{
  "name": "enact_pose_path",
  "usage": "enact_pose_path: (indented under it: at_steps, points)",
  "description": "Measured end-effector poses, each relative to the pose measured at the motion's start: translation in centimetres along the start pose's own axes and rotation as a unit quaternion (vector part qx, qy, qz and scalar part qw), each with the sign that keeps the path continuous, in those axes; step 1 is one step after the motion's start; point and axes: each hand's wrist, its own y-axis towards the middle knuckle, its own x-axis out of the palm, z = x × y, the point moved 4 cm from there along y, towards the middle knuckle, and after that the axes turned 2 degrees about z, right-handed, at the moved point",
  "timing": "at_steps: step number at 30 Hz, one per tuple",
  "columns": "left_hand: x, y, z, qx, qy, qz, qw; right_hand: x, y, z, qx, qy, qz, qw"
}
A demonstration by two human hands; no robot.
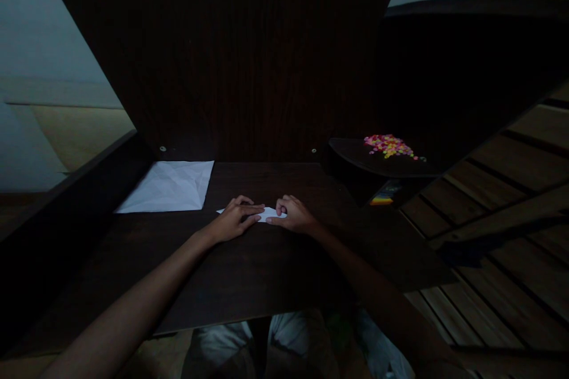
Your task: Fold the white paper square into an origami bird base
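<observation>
A small strip of folded white paper point(269, 214) lies on the dark desk in front of me, with a pointed end showing at its left. My left hand point(235, 219) rests over its left part, fingers stretched out and pressing on it. At the right end, my right hand point(294, 214) has its fingers curled in and its thumb against the paper, gripping that end. Both hands cover parts of the strip, so its full shape is hidden.
A larger creased white sheet point(171, 186) lies at the desk's back left. On a small curved shelf point(351, 151) at the right sits a pile of tiny colourful pieces point(389, 145). Below it is a yellow-orange item point(382, 199). A tall dark panel point(249, 59) rises behind the desk.
</observation>
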Motion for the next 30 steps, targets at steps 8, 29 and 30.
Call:
enact_pose_path:
  at_steps: [8,29,30]
  points:
    - [-0.2,0.0,0.3,-0.011,0.017,0.020,1.000,-0.3,0.2,-0.1,0.043,0.028,0.003,0.999]
    - [-1.0,-0.4,0.6,0.032,-0.026,-0.001,0.999,-0.5,0.0,0.2,0.024,0.026,0.022,0.999]
    - [-1.1,-0.3,0.6,0.038,-0.024,-0.002,0.999,-0.7,0.0,0.3,0.013,0.032,0.018,0.999]
